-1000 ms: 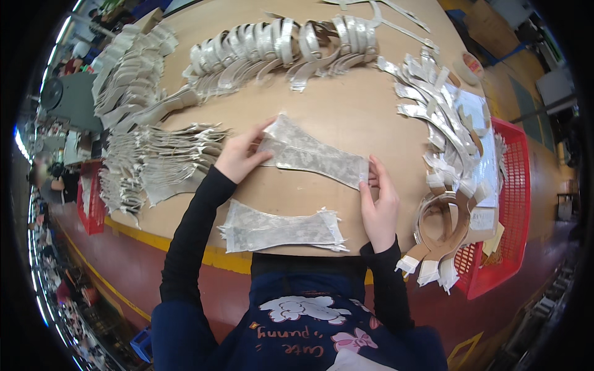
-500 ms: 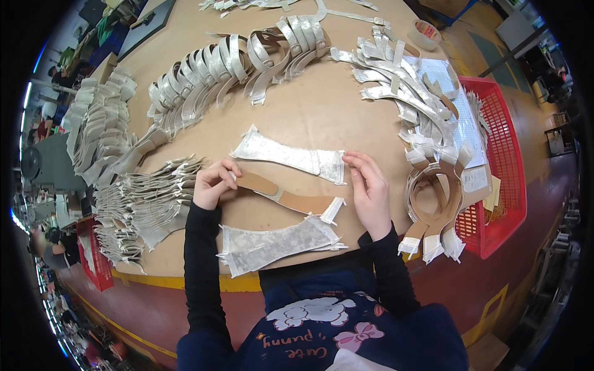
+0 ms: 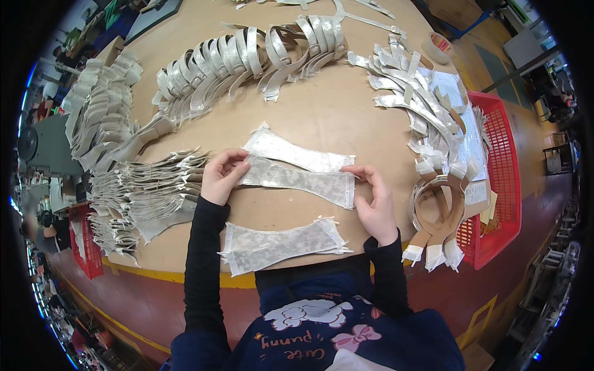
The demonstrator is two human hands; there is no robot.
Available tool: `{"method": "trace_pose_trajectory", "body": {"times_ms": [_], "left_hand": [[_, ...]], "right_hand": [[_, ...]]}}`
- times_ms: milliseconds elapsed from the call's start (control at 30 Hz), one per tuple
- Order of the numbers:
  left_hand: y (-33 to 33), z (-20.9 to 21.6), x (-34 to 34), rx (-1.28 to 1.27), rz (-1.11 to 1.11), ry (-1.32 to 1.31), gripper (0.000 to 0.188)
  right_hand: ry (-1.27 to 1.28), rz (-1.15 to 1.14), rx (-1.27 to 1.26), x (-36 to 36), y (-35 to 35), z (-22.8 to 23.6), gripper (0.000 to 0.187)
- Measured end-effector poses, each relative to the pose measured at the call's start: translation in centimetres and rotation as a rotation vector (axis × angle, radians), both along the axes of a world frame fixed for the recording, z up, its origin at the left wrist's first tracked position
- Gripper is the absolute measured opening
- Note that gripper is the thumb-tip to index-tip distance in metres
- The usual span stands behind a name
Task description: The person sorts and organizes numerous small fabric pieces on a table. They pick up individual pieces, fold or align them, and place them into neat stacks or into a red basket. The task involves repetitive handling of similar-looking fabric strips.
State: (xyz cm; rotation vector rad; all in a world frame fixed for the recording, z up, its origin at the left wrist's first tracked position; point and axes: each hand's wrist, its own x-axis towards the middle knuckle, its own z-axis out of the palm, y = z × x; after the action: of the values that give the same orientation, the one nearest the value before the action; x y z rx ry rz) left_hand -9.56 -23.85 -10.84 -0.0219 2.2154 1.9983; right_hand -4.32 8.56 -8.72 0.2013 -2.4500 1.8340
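A grey mottled fabric panel (image 3: 300, 183), shaped like a shallow bow with flared ends, lies between my hands. My left hand (image 3: 224, 176) is closed, pinching the panel's left end with thumb and forefinger. At the opposite end, my right hand (image 3: 375, 204) grips the panel, forefinger at the upper corner and thumb by the lower corner. Just beyond, partly covered by it, is a shiny silver panel (image 3: 291, 148) of like shape. Closer to my body rests a small pile of grey panels (image 3: 281, 243) with frayed white ends.
Stacked grey pieces (image 3: 158, 198) stand at left, beside more bundles (image 3: 105, 117). A row of silver straps (image 3: 210, 65) lies farther back. At right are loose silver straps (image 3: 421, 99), a tan strap ring (image 3: 436, 213), a tape roll (image 3: 438, 47) and a red basket (image 3: 504, 179).
The tan-faced strip in my left hand no longer shows; a grey panel now spans both hands. My right hand has moved from the silver panel's end to this one. The view has shifted slightly.
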Motion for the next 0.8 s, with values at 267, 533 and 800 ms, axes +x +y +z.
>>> {"method": "trace_pose_trajectory", "body": {"times_ms": [267,533,800], "left_hand": [[-0.12,-0.25,-0.04,0.038,-0.004,0.001,0.023],[-0.34,0.24,-0.16,0.111,-0.035,0.004,0.027],[-0.56,-0.43,-0.52,0.181,0.058,-0.033,0.03]], "right_hand": [[-0.021,-0.062,0.059,-0.22,-0.48,-0.42,0.038],[-0.07,-0.075,0.076,-0.2,-0.51,-0.44,0.035],[-0.078,-0.084,0.089,-0.16,-0.64,-0.18,0.033]]}}
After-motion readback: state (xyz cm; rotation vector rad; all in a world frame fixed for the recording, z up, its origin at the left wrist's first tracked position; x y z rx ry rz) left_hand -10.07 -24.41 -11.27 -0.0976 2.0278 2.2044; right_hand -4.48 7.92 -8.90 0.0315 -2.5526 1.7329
